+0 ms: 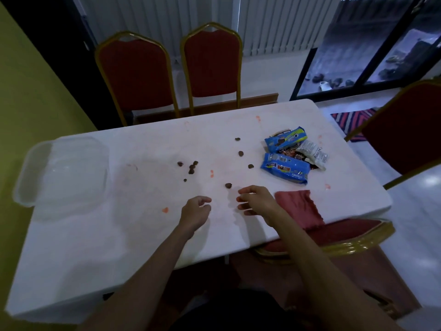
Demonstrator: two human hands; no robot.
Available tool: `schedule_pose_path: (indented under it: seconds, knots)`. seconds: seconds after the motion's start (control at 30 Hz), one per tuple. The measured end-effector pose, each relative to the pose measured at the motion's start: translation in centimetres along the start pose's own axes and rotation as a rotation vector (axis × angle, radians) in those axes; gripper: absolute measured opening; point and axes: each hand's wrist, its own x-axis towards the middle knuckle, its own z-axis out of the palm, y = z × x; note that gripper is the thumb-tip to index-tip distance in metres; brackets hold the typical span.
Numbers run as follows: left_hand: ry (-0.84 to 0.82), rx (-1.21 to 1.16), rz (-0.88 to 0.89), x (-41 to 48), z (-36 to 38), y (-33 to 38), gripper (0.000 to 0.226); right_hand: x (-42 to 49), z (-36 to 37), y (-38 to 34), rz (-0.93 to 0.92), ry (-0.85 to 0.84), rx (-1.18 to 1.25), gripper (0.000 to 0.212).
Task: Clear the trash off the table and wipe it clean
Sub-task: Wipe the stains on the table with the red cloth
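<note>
The left hand (196, 209) and right hand (255, 201) hang loose and empty over the white tabletop (143, 235), with a small dark brown crumb (228, 185) just ahead, nearer the right one.

1. Table (95, 235) is showing white, with orange-pink smears scattered across it.
2. Crumbs (192, 166) near the middle are reading dark brown.
3. Blue wrappers (285, 167) toward the right edge are showing bright blue, one carrying a yellow stripe; the pale wrapper (312, 152) among them is showing white with dark print.
4. Cloth (299, 206) at the near edge is showing plain dull red.
5. Container (62, 170) at the left edge is looking clear and colourless.
6. Chairs (211, 65) are showing dark red pads in gold frames.
7. Rug (350, 120) is showing red, blue and white stripes.
</note>
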Motion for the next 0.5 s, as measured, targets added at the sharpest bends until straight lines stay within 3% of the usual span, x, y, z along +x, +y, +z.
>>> schedule_pose_path:
  seconds: [0.5]
  knots:
    - [-0.025, 0.054, -0.016, 2.9, 1.8, 0.4, 0.031, 2.5, 0.8, 1.0, 0.069, -0.019, -0.039, 0.02]
